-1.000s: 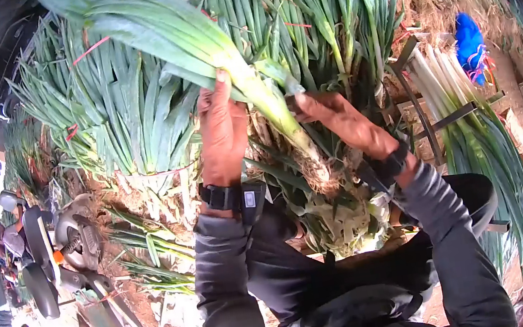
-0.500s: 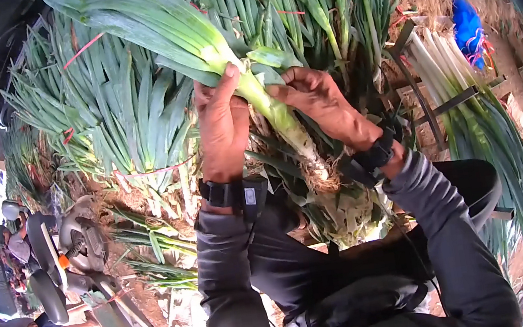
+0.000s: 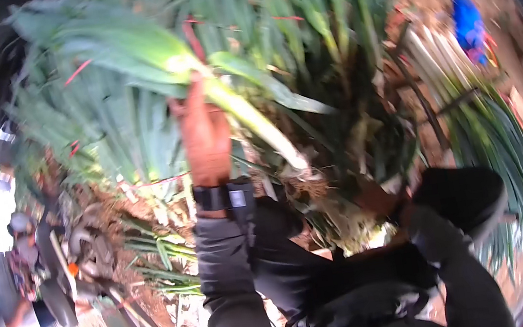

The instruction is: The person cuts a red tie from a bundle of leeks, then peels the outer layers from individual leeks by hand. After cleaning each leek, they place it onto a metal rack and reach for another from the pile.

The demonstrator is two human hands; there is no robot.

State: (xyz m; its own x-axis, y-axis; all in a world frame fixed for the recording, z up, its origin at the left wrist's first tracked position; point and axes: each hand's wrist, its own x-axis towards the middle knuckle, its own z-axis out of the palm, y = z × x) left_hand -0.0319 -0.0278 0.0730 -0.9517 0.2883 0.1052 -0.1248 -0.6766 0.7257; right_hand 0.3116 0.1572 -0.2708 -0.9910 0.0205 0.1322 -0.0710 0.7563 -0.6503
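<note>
My left hand (image 3: pixel 207 138) is closed round a leek (image 3: pixel 244 113), thumb along the stalk where the leaves fan out. Its broad green leaves point to the upper left, and the pale root end slants down toward my lap. A partly peeled leaf (image 3: pixel 274 87) stands off the stalk to the right. Away from the leek, my right hand (image 3: pixel 378 197) is low near my knee, above a heap of stripped leaves (image 3: pixel 351 221). Motion blur and shadow hide its fingers.
Tied leek bundles (image 3: pixel 141 127) stand across the back and left. Trimmed leeks (image 3: pixel 443 68) lie on a dark metal rack (image 3: pixel 434 117) at right, near a blue bundle (image 3: pixel 467 21). Loose leeks (image 3: pixel 163 252) lie left of my forearm. A motorbike (image 3: pixel 115 314) and people are farther left.
My right hand has left the stalk and moved down toward my knee. The left hand has shifted slightly left with the leek, and the peeled leaf now hangs farther out.
</note>
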